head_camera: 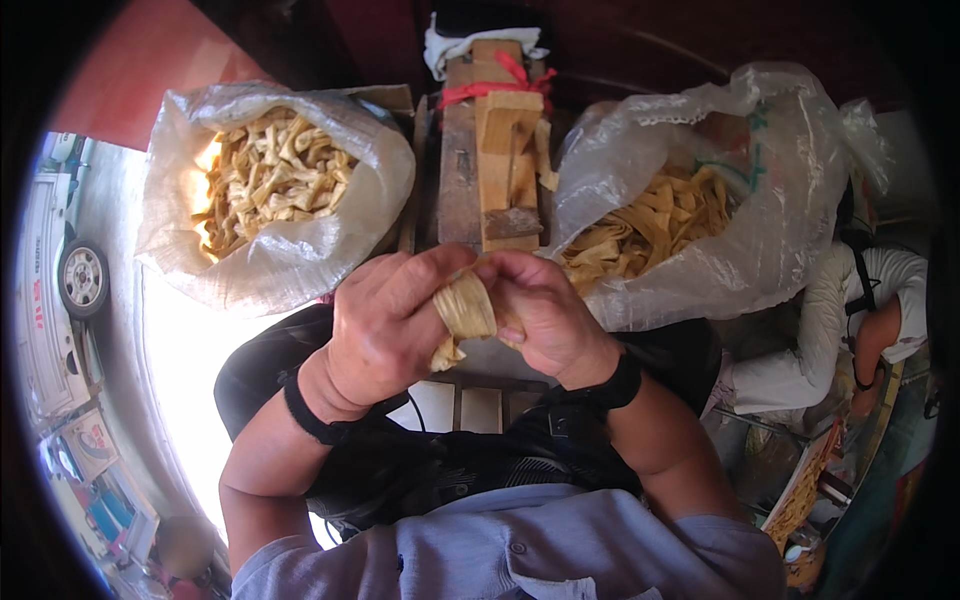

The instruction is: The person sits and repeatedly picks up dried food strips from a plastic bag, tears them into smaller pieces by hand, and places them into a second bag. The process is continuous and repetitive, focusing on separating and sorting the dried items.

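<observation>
Both my hands meet in front of my lap around a pale yellow, ribbed strip (466,305) of pliable material. My left hand (390,322) grips one side of it, and a crumpled end hangs below the fingers. On the other side my right hand (551,319) pinches the strip near its top. Just beyond the hands stands a wooden block device (495,172) on a darker board, tied with a red cloth band (480,91). A woven plastic sack (360,217) of knotted pale pieces (281,172) is at the left. Another plastic sack (787,225) at the right holds loose flat strips (652,225).
A white cloth (480,45) lies at the device's far end. At the right, another person's white-sleeved arm (795,352) is near a tray of yellow strips (802,487). A vehicle (56,292) stands outside at the far left, and a blurred person is at the lower left.
</observation>
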A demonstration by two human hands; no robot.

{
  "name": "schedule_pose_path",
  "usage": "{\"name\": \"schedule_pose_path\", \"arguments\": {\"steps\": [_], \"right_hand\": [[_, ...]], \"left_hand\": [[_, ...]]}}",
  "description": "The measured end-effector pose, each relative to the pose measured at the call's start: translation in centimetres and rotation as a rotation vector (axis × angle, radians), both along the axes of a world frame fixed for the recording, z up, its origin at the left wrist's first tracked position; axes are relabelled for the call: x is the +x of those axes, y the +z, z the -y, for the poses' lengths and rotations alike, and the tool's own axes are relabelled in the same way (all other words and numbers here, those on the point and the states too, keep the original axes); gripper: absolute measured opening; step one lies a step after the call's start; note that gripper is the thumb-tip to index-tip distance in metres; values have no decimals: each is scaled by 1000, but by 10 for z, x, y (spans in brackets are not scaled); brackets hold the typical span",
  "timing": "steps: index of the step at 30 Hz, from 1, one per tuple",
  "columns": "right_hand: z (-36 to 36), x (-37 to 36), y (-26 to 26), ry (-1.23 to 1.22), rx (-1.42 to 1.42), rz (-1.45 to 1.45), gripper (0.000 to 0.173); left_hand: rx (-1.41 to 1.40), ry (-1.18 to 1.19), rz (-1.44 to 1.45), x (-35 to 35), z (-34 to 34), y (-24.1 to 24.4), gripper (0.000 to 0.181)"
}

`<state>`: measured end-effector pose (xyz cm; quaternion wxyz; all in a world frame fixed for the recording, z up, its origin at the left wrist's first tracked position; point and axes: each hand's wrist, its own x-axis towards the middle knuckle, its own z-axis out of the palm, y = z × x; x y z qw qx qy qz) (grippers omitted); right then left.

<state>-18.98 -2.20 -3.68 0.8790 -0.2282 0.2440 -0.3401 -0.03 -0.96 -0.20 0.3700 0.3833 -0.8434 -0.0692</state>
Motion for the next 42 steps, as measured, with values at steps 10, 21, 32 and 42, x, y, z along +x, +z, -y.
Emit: {"name": "schedule_pose_path", "arguments": {"steps": [10,21,32,42], "right_hand": [[5,-5,4,-16,-1318,-945,19],[17,-26,23,370,-155,-247,49],[18,-18,27,221,-168,-523,29],[68,-26,-16,-278,-848,-1448,19]], "left_hand": [[486,102,239,-1,-9,-6,34],[689,51,-859,25,5,12,6],[1383,85,-910,11,7,3,20],[1004,320,-615,-22,58,-51,11]]}}
